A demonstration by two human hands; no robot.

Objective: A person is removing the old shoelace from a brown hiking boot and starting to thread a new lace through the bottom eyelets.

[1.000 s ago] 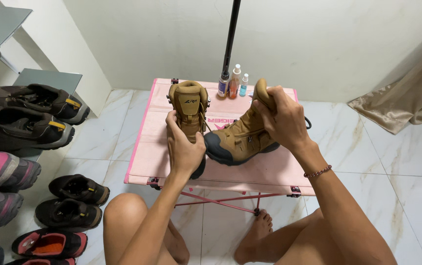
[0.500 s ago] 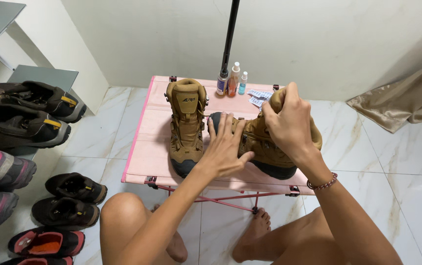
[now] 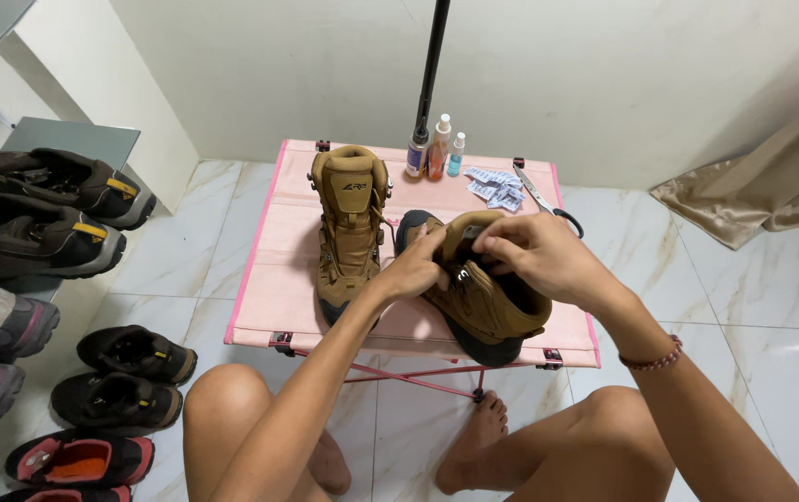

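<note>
Tan boot [image 3: 483, 302] lies gripped by both hands [image 3: 488, 256], which hide its tongue and laces.

a single view from a camera worn on the person's head, looking steeply down and forward. it sits close above a small pink table [image 3: 288, 270] set against a pale wall [image 3: 604, 84], which fills the top of the frame. the person's own bare knees and feet show at the bottom edge, and the forearms reach in from below. a shoe rack [image 3: 37, 232] runs along the left edge, white floor tiles [image 3: 753, 307] to the right.
</note>
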